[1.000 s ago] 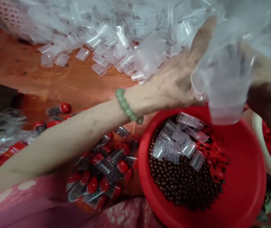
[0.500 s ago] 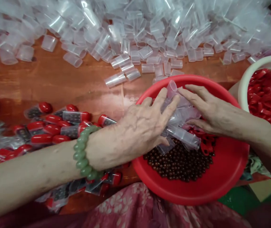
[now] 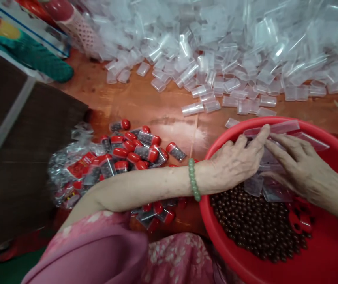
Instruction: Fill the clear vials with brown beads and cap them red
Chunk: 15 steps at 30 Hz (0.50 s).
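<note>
My left hand, with a green bead bracelet on its wrist, lies spread over a bunch of clear plastic tubes inside a red plastic basin. My right hand rests on the same tubes from the right, fingers apart. Neither hand shows a clear grip. Below them, dark brown beads fill the basin's floor. Red plastic pieces lie beside the beads, partly under my right hand. The hands hide part of the tube bunch.
A large heap of clear tubes covers the far side of the wooden table. Filled tubes with red caps lie left of the basin. A dark board stands at the left. My pink sleeve lies below my left arm.
The view has swung left, putting the basin at lower right. My hands have shifted toward the basin's far rim, and the white bowl of red pieces has left the frame.
</note>
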Each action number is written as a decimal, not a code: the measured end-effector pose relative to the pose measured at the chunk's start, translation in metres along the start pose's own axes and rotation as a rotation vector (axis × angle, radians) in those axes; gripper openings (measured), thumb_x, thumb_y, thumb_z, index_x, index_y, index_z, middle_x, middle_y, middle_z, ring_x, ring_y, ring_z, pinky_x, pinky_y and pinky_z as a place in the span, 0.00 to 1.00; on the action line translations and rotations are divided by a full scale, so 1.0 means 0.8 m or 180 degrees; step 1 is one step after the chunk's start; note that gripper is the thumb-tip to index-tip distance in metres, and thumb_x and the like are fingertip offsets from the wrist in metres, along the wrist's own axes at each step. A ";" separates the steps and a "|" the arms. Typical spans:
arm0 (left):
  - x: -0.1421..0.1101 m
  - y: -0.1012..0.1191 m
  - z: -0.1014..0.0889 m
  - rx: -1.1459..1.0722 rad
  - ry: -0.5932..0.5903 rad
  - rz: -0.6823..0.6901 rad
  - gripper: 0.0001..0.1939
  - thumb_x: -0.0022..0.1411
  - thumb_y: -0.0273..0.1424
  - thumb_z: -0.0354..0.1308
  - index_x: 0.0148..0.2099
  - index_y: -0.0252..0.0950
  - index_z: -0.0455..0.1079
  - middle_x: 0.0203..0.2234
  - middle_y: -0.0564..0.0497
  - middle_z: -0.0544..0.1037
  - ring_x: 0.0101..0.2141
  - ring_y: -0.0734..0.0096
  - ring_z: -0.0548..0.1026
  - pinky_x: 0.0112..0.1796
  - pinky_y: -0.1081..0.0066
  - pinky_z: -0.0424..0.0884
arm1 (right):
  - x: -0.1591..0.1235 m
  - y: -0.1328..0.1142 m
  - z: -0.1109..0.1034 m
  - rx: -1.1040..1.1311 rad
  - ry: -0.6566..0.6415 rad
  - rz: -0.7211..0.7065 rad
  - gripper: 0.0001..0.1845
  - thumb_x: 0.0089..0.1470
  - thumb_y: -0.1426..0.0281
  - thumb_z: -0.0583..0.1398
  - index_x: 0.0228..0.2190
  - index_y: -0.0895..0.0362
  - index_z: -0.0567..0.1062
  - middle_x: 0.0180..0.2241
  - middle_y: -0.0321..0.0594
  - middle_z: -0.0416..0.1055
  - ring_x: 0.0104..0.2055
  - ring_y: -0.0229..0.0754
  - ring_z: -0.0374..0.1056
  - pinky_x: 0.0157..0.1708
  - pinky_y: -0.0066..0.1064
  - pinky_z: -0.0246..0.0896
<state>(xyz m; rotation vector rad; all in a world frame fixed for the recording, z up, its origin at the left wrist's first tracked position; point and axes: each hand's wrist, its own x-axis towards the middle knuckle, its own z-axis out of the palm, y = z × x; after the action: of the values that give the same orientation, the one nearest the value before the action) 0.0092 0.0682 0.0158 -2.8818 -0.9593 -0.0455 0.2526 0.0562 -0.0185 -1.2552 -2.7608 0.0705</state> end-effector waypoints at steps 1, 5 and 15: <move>0.005 -0.005 -0.006 -0.0205 -0.0053 -0.0014 0.27 0.72 0.22 0.41 0.70 0.24 0.56 0.72 0.32 0.50 0.54 0.54 0.77 0.52 0.57 0.78 | 0.004 0.005 -0.002 0.0022 -0.0020 0.0008 0.46 0.66 0.60 0.55 0.72 0.44 0.31 0.68 0.53 0.57 0.66 0.68 0.59 0.61 0.64 0.61; 0.014 -0.054 -0.032 -0.1481 -0.0153 0.0215 0.28 0.74 0.40 0.49 0.68 0.30 0.58 0.70 0.35 0.59 0.61 0.57 0.71 0.55 0.59 0.74 | 0.004 0.005 -0.021 0.0104 -0.0134 0.0104 0.41 0.68 0.55 0.49 0.71 0.38 0.30 0.64 0.49 0.62 0.65 0.70 0.59 0.59 0.67 0.61; 0.001 -0.191 0.081 -0.1030 -0.0680 -0.1980 0.39 0.65 0.37 0.62 0.71 0.27 0.52 0.64 0.27 0.62 0.63 0.40 0.64 0.60 0.47 0.63 | 0.019 -0.085 -0.020 0.0029 0.0066 -0.0799 0.32 0.61 0.73 0.58 0.65 0.58 0.60 0.56 0.59 0.70 0.57 0.64 0.66 0.51 0.55 0.68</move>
<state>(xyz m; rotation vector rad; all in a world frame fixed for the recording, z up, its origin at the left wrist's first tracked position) -0.0820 0.1975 -0.0352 -2.7573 -2.0227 0.0664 0.1937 0.0234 0.0048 -0.8924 -2.8702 0.0484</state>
